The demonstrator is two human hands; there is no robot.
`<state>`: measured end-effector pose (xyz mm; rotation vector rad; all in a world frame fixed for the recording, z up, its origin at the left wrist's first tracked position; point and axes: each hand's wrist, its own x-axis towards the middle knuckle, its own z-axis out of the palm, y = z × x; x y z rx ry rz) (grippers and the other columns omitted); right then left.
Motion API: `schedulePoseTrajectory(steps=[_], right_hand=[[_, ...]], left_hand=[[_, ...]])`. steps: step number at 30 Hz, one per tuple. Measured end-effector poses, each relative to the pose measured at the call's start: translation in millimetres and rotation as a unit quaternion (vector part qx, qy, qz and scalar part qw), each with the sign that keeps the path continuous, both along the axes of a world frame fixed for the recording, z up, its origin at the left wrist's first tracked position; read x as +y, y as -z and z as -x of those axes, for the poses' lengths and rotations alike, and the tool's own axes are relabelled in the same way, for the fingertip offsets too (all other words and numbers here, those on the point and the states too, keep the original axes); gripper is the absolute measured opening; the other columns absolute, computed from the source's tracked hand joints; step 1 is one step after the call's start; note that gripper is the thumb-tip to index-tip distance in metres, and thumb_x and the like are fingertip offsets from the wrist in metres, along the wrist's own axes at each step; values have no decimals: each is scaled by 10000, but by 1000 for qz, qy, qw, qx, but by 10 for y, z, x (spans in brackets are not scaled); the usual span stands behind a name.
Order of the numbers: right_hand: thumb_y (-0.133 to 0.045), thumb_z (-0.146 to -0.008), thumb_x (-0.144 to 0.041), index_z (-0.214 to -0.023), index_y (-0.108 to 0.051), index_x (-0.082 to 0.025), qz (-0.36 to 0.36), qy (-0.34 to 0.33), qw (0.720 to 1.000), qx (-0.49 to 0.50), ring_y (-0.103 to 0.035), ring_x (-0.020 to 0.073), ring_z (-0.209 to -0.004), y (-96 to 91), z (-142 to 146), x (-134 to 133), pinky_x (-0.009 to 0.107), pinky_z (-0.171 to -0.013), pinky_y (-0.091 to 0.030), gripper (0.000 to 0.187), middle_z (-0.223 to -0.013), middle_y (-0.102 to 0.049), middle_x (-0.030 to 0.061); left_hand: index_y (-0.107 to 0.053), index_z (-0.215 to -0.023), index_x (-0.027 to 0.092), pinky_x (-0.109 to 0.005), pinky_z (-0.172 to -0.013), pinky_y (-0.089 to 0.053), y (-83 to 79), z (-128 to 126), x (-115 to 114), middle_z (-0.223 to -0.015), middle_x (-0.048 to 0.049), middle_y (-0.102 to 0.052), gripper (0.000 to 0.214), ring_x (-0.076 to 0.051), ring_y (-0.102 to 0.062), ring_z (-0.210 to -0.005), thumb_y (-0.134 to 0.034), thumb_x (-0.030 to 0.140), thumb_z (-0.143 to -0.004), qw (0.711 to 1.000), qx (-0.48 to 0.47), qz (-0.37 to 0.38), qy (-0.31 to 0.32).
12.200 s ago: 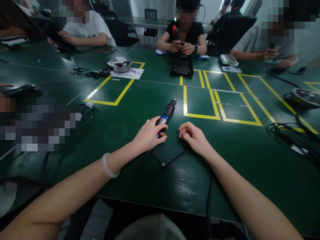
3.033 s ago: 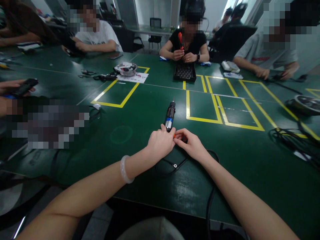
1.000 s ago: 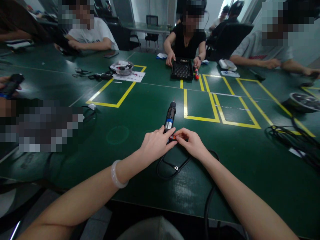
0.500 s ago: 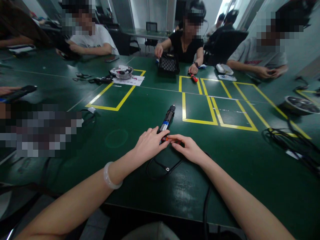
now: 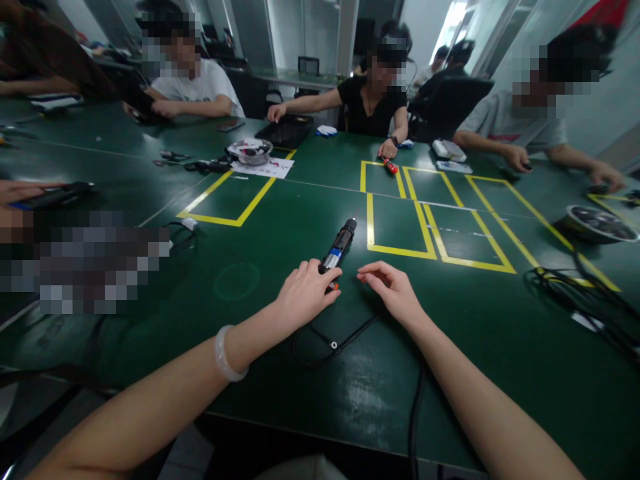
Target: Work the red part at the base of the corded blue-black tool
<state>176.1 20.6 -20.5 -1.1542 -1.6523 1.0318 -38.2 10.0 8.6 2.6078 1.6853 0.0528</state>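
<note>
My left hand [image 5: 307, 291] is closed around the rear part of an electric screwdriver [image 5: 341, 244], a black tool with a blue and silver label. Its tip points away from me, and a small orange part [image 5: 332, 287] shows by my left thumb. To the right, apart from the tool, my right hand [image 5: 393, 288] hovers with loosely curled fingers and nothing visible in them. A black cable [image 5: 354, 333] with a small ring-like end [image 5: 334, 345] lies in a loop below both hands.
The green table [image 5: 280, 220] bears yellow tape rectangles [image 5: 400, 252]. A metal bowl [image 5: 250, 151] stands on white paper at the back left, another bowl [image 5: 600, 223] at right near coiled cables [image 5: 570, 287]. A co-worker opposite touches a black tray [image 5: 287, 132] and a red tool [image 5: 389, 165].
My right hand has drawn away to the right from the screwdriver's rear end. My left hand stays on the tool. Across the table, the co-worker's black tray has moved left and lies flatter.
</note>
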Motion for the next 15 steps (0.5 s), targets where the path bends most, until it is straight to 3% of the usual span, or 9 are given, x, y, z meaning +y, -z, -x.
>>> schedulePoseTrajectory(steps=[7,15], right_hand=[[-582,-899,-325,-951,-684,-176,-16,17,1000,-11,-688,211,-876,38,-45,32,364,-848,-517,188,-921,-737,73],[-576,-904,-305,-942,-688,-184,-17,18,1000,-13,-684,203,-872,94,-61,58,356,-847,-514,169,-911,-733,59]], left_hand=[[-579,-1335,321,-385,-865,-482,-6,243,201,-1199,-130,-530,420,-290,-545,-1060,-551,442,-934,999,2,15,-29],[-533,-1389,330,-419,-926,-451,26,821,615,-1243,-142,-497,488,-316,-514,-1118,-472,521,-945,995,9,28,-100]])
